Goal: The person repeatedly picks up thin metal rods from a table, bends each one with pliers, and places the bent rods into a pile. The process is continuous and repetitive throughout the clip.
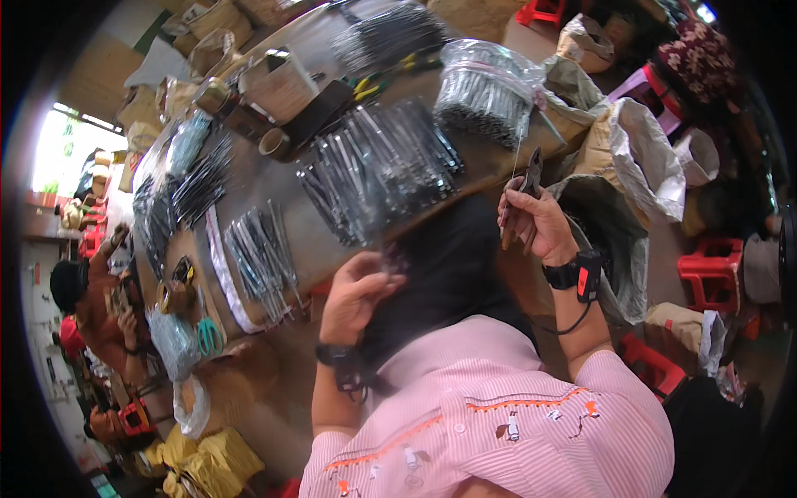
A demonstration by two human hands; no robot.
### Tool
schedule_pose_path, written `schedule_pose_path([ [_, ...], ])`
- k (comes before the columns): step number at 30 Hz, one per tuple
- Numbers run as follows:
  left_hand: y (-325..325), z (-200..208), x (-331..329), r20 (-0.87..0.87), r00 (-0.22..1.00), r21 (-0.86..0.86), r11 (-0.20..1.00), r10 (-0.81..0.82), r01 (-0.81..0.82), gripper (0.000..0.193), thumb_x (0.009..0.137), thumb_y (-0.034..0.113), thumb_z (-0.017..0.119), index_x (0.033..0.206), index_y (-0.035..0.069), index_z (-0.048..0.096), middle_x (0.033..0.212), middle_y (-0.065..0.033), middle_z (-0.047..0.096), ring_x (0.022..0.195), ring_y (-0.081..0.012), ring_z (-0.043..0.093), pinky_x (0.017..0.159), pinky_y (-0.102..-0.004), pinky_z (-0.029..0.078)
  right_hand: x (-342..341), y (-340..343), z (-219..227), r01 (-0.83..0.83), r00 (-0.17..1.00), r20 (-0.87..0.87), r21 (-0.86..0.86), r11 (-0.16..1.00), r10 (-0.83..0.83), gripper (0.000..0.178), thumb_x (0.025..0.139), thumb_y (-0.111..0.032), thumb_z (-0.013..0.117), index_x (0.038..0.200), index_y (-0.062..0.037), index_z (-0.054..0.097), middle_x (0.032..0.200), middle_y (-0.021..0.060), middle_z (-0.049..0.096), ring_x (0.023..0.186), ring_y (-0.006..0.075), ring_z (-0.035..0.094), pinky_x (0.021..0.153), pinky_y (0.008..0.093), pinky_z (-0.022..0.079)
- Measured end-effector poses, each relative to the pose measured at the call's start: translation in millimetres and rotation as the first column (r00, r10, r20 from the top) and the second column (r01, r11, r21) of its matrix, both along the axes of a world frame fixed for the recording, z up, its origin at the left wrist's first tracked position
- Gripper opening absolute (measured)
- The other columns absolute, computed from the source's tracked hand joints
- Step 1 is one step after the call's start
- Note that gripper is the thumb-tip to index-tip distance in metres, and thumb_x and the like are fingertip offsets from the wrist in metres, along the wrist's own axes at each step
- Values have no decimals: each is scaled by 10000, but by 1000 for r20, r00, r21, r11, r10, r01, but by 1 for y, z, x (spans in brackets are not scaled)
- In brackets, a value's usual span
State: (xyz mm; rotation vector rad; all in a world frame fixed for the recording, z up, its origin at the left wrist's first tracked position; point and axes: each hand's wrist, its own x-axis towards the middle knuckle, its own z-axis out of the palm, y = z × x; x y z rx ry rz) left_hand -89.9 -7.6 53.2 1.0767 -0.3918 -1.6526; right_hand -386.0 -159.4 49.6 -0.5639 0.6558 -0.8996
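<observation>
My right hand is closed around a pair of pliers, jaws pointing up and the brown handles showing below the fingers. A thin wire or rod rises beside the jaws; whether my fingers hold it is unclear. My left hand hovers above my lap at the table's near edge, its fingertips smeared by motion. Nearest to it on the table lies a wide row of thin metal strips. A smaller bunch of strips lies to the left, beside a white band.
A plastic-wrapped bundle of rods stands at the table's right edge. Open sacks and a red stool crowd the right side. Teal-handled scissors lie at the left table end. Another person sits at far left.
</observation>
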Motion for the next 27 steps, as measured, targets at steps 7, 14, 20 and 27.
schedule_pose_path([
  [7, -21, 10, -43, 36, 994, -148, 984, -100, 104, 238, 809, -42, 651, 1011, -14, 528, 917, -111, 613, 856, -255, 678, 734, -320, 582, 52, 38, 27, -53, 986, -169, -222, 974, 15, 237, 832, -73, 681, 1013, -40, 532, 836, 124, 662, 702, 205, 665, 641, 298, 545],
  [14, -28, 11, -51, 155, 986, -261, 960, -59, 99, 187, 812, -37, 674, 963, -16, 565, 880, -78, 644, 801, -156, 656, 718, -271, 562, 66, 57, 23, -20, 955, -283, -360, 933, -89, 150, 865, -13, 644, 987, -37, 560, 810, 78, 662, 701, 156, 660, 571, 263, 533],
  [20, -29, 9, -50, 262, 965, -251, 963, -27, 95, 169, 797, -21, 702, 932, -31, 601, 857, -89, 668, 767, -147, 658, 694, -259, 552, 75, 71, 12, -90, 921, -380, -428, 899, -89, 169, 853, 7, 653, 997, -16, 567, 824, 63, 655, 696, 127, 647, 552, 245, 526],
  [27, -25, 3, -40, 334, 939, -111, 986, -80, 124, 195, 797, -26, 692, 962, -37, 590, 849, -84, 662, 745, -155, 661, 686, -261, 555, 70, 46, 21, 253, 924, -179, -380, 890, -339, 195, 857, -31, 656, 1029, 4, 571, 841, 95, 662, 681, 140, 638, 600, 257, 523],
])
